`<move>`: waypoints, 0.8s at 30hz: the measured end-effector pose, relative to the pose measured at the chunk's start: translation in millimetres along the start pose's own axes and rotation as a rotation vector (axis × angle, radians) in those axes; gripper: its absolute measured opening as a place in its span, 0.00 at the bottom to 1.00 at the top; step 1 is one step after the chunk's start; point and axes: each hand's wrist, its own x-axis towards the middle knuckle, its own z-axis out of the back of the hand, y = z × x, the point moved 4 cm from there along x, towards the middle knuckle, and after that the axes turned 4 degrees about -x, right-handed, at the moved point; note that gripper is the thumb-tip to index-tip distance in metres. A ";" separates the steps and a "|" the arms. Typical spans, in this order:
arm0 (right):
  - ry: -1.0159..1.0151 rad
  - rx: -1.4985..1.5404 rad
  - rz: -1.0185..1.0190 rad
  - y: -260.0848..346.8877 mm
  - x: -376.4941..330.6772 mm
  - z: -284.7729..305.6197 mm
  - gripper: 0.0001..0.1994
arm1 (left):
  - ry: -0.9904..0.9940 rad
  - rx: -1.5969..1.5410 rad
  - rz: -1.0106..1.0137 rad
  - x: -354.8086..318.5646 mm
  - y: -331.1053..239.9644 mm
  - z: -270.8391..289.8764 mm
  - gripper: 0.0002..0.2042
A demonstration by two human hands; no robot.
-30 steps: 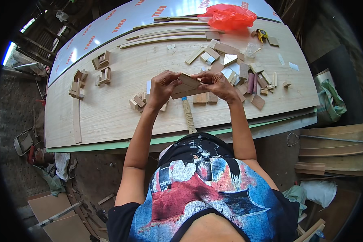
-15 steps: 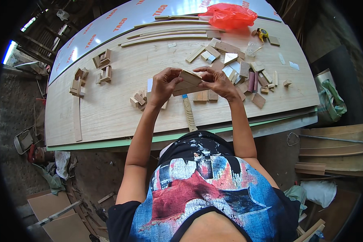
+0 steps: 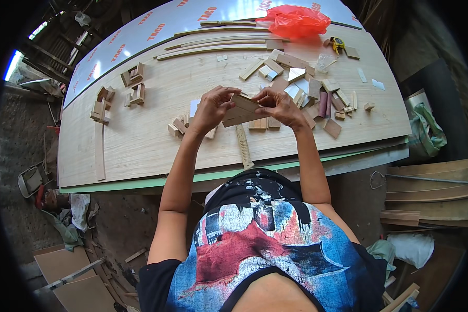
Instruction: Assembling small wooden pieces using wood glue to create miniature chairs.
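Plywood offcut (image 3: 243,110), a flat tan strip, sits just above the centre of the frame, lifted off the board and pinched between both hands. The left hand (image 3: 213,108) is curled around its left end, fingers closed over the top edge and thumb beneath; the right hand (image 3: 280,105) grips the right end the same way, fingers bent tight against the piece. Whether a second thin layer is pressed to it I cannot tell.

Directly below the hands a narrow wooden strip (image 3: 244,146) lies pointing toward the person, and small blocks (image 3: 178,125) are bunched just left of the left wrist. To the right of the hands a loose heap of cut pieces (image 3: 317,93) spreads over the large wood-grain panel (image 3: 140,140) that serves as the worktop. In the upper left several little assembled corner pieces (image 3: 133,78) stand in pairs, so some of the work looks finished, while the unsorted heap suggests plenty remains. Long curved strips (image 3: 218,46) lie along the upper edge, with a red plastic bag (image 3: 295,21) and a yellow tape measure (image 3: 337,43) at the upper right.
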 end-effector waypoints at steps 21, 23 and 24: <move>-0.152 -0.030 0.023 0.7 -16.8 -20.0 0.12 | 0.078 -0.055 0.068 -9.9 -14.7 10.1 0.21; -0.179 -0.037 0.023 -1.1 -16.6 -25.7 0.11 | 0.074 -0.035 0.049 -14.6 -15.9 13.9 0.19; -0.182 -0.036 0.025 -0.6 -16.8 -28.9 0.11 | 0.069 -0.015 0.030 -16.6 -17.1 16.3 0.18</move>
